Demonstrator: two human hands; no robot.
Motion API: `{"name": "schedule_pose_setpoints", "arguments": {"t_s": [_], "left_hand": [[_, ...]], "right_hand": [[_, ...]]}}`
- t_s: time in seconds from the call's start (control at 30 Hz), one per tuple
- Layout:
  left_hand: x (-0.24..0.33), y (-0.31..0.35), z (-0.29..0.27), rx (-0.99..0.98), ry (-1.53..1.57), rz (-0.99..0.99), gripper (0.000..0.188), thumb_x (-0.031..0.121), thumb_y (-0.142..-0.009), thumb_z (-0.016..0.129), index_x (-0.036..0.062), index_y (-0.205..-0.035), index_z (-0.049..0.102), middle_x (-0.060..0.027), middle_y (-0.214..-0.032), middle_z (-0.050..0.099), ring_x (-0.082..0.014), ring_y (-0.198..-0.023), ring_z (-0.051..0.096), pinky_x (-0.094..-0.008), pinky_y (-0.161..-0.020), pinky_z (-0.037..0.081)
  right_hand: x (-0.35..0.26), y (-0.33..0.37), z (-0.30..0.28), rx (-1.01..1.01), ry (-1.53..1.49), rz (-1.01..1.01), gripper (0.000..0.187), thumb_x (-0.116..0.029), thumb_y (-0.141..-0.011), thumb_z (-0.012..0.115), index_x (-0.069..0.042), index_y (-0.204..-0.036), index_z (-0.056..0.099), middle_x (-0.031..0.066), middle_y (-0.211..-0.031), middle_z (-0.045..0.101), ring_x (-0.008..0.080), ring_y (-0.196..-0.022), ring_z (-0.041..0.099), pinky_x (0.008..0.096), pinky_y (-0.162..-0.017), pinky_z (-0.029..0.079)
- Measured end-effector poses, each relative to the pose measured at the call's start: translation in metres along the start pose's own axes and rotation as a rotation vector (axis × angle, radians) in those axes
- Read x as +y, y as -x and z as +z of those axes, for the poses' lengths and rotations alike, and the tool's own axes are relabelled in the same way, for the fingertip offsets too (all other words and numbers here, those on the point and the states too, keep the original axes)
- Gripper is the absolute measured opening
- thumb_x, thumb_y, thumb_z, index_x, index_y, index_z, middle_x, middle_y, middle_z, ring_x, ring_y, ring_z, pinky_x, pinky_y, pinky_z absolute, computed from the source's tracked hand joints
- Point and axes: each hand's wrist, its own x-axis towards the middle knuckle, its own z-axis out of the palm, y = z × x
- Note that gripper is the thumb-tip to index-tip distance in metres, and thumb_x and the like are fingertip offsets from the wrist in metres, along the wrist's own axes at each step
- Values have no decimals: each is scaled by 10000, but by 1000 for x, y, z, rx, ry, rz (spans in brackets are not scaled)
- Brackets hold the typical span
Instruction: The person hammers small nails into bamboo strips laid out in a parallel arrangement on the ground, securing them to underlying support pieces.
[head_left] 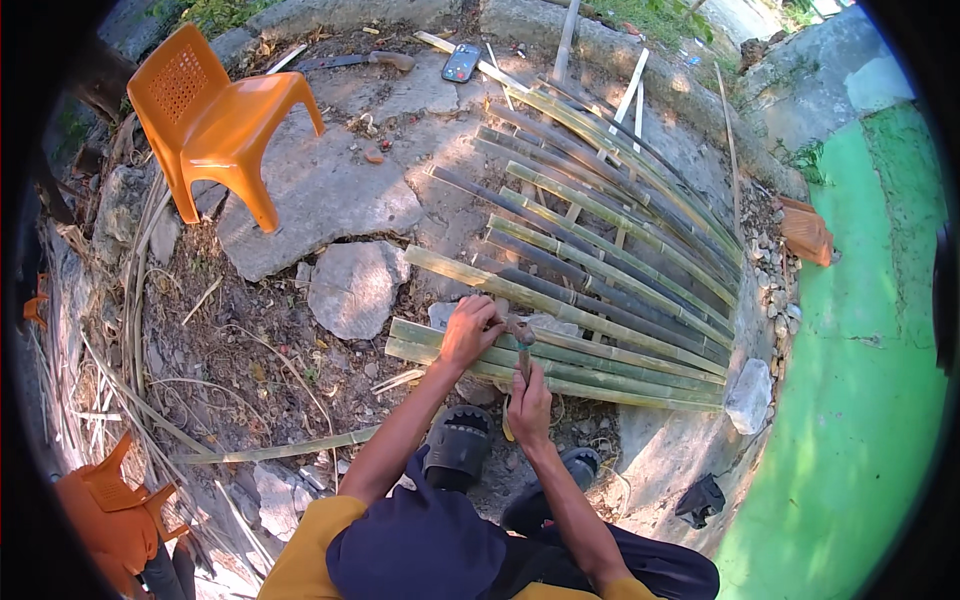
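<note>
Split bamboo strips (590,320) lie side by side in a slatted row before me, across thinner crosspieces (620,235). My right hand (530,402) is closed round the handle of a hammer (524,362). Its head is at the near bamboo strips, close to my left fingertips. My left hand (470,332) is bent over the left part of these strips with thumb and fingers pinched together. Whatever lies between those fingers is too small to make out. Under my hands are the greenish nearest strips (460,350), their left ends pointing toward bare soil.
An orange plastic chair (225,110) stands at far left on broken slabs (365,285). A machete (350,62) and a phone (461,63) lie beyond. Right are a white stone (748,395) and a green-painted surface (850,300). A person in orange (110,515) is lower left.
</note>
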Motion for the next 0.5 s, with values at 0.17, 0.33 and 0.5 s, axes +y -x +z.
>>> {"name": "schedule_pose_setpoints", "arguments": {"t_s": [0.17,0.33,0.5], "left_hand": [[4,-5,-1,-24,-13,-22,258,84,-683,838,63,-799,608,-66,-830,602,-293,-862,613,-419,-802,462],[0,-1,0,-41,-1,-48,284,144,-703,856,70,-789,595,-70,-825,587,-297,-858,604,-428,-799,458],[6,-4,-3,-30,-26,-41,296,175,-711,865,68,-792,601,-69,-818,591,-294,-858,608,-431,-791,458]], "right_hand": [[-11,2,-3,90,-42,-66,256,-164,-1082,504,16,-1264,507,317,-848,665,522,-792,669,565,-640,475],[-17,-9,-1,82,-51,-21,220,-158,-1091,485,10,-1229,521,283,-879,679,495,-814,687,528,-645,500],[-39,-4,-15,101,-60,3,201,-140,-1095,471,12,-1214,526,258,-875,680,450,-796,705,497,-639,513]]}}
